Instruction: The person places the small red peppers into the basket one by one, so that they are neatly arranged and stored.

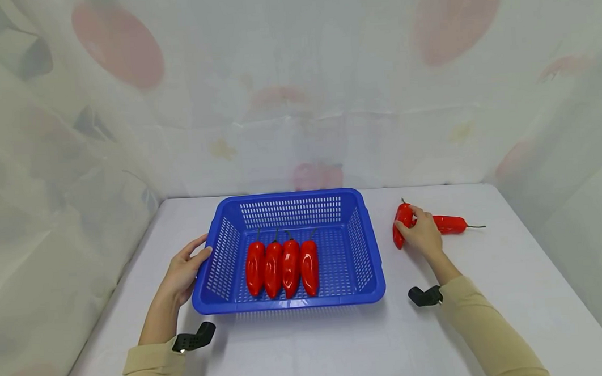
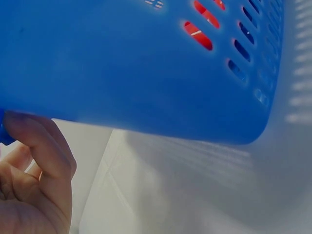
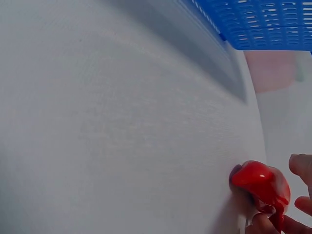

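Observation:
A blue plastic basket (image 1: 292, 304) with slotted walls stands mid-table, and several red chili peppers (image 1: 273, 269) lie side by side in it. My left hand (image 1: 180, 274) grips its left rim, thumb on top and the other fingers underneath. The left wrist view shows those curled fingers (image 2: 53, 151) below the blue wall. To the right of the basket, my right hand (image 1: 423, 234) pinches a red chili pepper (image 1: 402, 215) between thumb and fingers. Another red chili pepper (image 1: 450, 224) lies just beyond that hand, partly hidden by it, stem pointing right.
A white-covered table (image 1: 309, 352) carries everything. Pale curtains with faded fruit prints (image 1: 296, 97) hang behind it and along both sides. Each wrist wears a small black camera, one on the left wrist (image 1: 193, 337) and one on the right (image 1: 426, 296).

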A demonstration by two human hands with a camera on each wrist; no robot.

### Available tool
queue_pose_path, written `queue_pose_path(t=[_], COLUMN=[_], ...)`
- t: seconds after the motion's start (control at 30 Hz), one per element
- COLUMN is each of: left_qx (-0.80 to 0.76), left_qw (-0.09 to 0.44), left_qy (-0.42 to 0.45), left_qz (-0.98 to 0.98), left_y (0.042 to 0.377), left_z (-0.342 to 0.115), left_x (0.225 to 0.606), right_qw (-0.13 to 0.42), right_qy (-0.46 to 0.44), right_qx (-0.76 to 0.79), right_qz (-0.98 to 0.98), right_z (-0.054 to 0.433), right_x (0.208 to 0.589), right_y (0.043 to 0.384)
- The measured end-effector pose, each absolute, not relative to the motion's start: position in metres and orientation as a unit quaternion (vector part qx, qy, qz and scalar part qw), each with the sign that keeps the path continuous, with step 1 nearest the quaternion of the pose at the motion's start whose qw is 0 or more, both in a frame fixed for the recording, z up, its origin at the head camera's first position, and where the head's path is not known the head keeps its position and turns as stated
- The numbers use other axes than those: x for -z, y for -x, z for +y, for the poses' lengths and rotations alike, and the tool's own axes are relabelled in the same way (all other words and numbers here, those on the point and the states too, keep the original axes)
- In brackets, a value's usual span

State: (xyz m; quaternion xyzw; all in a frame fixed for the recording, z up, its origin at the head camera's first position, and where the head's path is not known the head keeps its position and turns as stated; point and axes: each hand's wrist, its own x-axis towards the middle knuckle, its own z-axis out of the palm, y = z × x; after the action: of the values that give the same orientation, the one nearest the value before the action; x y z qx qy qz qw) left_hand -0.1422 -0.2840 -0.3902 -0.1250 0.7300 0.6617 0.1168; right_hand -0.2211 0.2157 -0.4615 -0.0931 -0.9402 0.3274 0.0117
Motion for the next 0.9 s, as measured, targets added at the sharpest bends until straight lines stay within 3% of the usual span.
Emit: queue_pose_path(t=[0.43, 0.9], left_qx=[-0.66, -0.666], left_qw=[0.117, 0.117], left_qy=[0.126, 0.124], left_qz=[0.732, 0.726], left_y=[0.1426, 0.144], left_z=[-0.284, -0.2856], left_x=[0.3903, 0.393], right_qw=[0.023, -0.017], right_qy=[0.046, 0.025], right_qx=[-0.316, -0.33], right_qz=[-0.947, -0.943], right_z=[0.2134, 0.2148], right_x=[0.4674, 0.4634], right_y=[0.2215, 0.2195])
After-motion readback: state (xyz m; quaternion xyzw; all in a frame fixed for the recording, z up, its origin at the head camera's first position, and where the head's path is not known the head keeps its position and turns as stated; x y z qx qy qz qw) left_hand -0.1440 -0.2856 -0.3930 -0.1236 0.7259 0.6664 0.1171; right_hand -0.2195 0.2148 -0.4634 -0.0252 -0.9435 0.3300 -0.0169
